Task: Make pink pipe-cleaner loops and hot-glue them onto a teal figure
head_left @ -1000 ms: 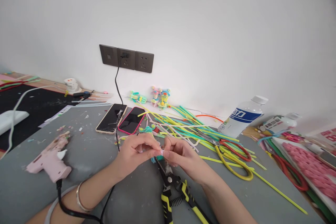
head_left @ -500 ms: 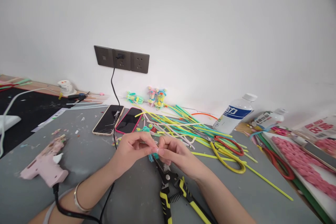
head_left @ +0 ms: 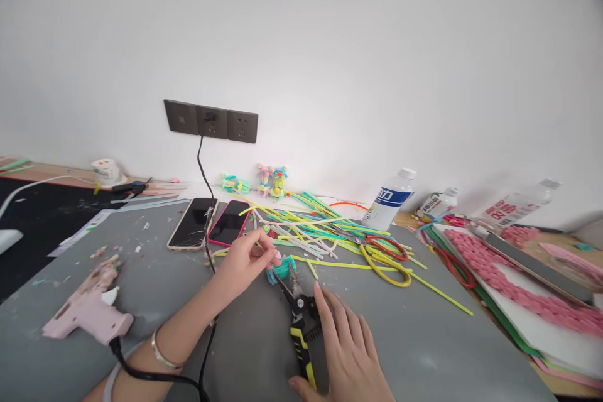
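here, left hand (head_left: 249,259) pinches a pale nub (head_left: 277,256), right hand (head_left: 347,342) splayed over metal pliers (head_left: 298,329).

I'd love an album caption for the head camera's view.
Left hand pinches a small pale piece; right hand over pliers, near colourful strips.

Two hands can be counted: one left hand (head_left: 249,259) and one right hand (head_left: 351,348). One pale piece (head_left: 277,255) is pinched, and one pair of pliers (head_left: 298,309) is shown. One glue gun (head_left: 89,311) is seen on the mat (head_left: 424,339), where two phones (head_left: 193,225) are laid. Three fuzzy figures (head_left: 279,183) are found by the wall, under three socket plates (head_left: 242,127), into which one plug (head_left: 210,117) is fitted. Well over ten loose stems (head_left: 301,221) are heaped together. Three bottles (head_left: 387,206) are stood at the right. One pair of scissors (head_left: 369,259) is plainly visible; a second, partly hidden, is probably indicated by a red handle (head_left: 471,281).
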Motion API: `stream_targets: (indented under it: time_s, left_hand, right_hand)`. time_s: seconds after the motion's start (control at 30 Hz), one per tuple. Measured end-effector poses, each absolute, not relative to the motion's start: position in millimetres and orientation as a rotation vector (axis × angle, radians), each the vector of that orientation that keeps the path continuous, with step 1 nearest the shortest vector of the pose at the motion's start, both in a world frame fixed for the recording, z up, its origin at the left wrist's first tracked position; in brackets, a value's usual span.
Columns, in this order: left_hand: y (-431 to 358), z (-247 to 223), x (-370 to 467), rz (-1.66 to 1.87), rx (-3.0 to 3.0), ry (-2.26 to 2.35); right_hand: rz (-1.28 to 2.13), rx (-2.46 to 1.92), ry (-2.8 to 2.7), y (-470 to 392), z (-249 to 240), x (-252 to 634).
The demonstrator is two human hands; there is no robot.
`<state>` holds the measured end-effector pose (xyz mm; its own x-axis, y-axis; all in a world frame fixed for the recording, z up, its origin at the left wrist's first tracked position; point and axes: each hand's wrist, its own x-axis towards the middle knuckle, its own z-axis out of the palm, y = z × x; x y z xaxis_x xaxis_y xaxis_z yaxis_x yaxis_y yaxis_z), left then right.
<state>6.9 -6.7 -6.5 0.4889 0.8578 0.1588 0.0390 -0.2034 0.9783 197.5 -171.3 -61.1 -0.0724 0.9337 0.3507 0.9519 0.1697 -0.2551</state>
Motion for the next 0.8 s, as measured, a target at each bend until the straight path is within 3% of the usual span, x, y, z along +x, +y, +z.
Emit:
stream_targets:
  time_s: [0.13,0.43,0.8]
  left_hand:
    - [-5,-16,10,0.887,1.732,0.744]
    - [0,-22,11,0.852,1.728,0.760]
    - [0,-22,11,0.877,1.738,0.739]
  right_hand:
    - [-0.146,-1.876,-1.909,-186,-83,188]
    - [-0.176,-1.875,-1.629,-185,-79,165]
    - [-0.050,-1.959,-1.325,-189,-66,217]
